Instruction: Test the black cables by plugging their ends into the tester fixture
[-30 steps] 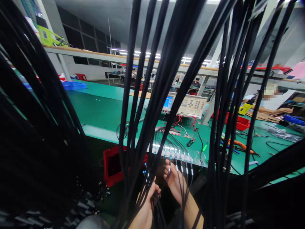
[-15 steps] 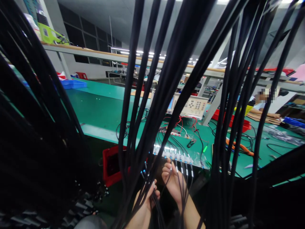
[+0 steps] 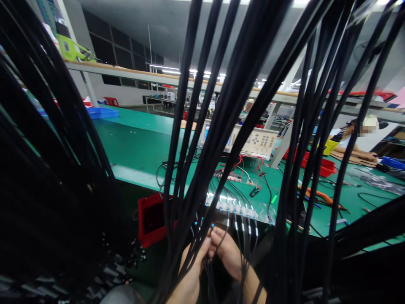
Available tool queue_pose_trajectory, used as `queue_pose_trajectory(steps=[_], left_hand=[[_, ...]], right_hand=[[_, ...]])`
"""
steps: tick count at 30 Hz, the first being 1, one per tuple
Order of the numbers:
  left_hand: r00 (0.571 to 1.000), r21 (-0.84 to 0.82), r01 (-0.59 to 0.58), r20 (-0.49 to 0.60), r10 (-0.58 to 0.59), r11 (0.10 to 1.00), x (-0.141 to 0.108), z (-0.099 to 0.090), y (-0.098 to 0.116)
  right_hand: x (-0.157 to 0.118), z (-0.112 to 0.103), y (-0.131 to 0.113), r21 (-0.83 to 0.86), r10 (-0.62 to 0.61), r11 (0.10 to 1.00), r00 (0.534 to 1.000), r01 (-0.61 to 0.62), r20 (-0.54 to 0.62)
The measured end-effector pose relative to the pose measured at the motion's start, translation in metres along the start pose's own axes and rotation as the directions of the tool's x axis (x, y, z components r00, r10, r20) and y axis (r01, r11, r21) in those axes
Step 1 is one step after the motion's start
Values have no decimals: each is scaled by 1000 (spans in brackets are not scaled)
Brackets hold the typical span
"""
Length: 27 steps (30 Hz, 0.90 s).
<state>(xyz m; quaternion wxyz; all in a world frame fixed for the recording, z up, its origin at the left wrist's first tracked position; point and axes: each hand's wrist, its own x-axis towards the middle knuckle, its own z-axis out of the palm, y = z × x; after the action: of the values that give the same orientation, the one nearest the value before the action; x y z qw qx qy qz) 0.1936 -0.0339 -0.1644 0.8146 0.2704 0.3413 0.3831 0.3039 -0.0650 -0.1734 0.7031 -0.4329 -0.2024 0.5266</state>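
Note:
My left hand is closed around thin black cables whose lengths hang below it. My right hand has come up against it, fingers pinched at a black cable with a blue tip that sticks up between the two hands. Behind thick hanging cables, part of my left hand is hidden. Just beyond my hands, a row of pale connectors lies along the bench edge, with several blue-tipped cables plugged in and hanging down past my right wrist.
Thick black cables hang across the view. A red bin sits left of my hands. On the green bench stand a measuring instrument and orange-handled pliers. Another person's arm rests at the far right.
My right hand has moved from the connector row down and left to meet my left hand. A blue cable tip now shows at its fingertips. The view has shifted slightly.

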Motion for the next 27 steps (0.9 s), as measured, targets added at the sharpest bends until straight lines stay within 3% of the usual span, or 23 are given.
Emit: queue_pose_trajectory(steps=[3,7,12,20,27], left_hand=[[1000,-17,7,4,-7,1000,-2,4,1],[997,-60,14,-70,-19,998,-1,-2,-1],[987,-95,28,-152,-42,995,4,-13,-3],[990,-128,19,-133,-36,992,5,-15,-6],[994,-129,27,-98,-40,991,3,-13,-8]], right_hand=[[3,0,-2,-50,14,999,1000,-13,20],[13,-7,-5,-24,-75,997,991,73,-114],[18,-12,-4,59,-55,996,982,67,-182],[22,-5,-6,306,24,952,991,17,-132],[22,1,-6,606,104,787,993,-117,56]])
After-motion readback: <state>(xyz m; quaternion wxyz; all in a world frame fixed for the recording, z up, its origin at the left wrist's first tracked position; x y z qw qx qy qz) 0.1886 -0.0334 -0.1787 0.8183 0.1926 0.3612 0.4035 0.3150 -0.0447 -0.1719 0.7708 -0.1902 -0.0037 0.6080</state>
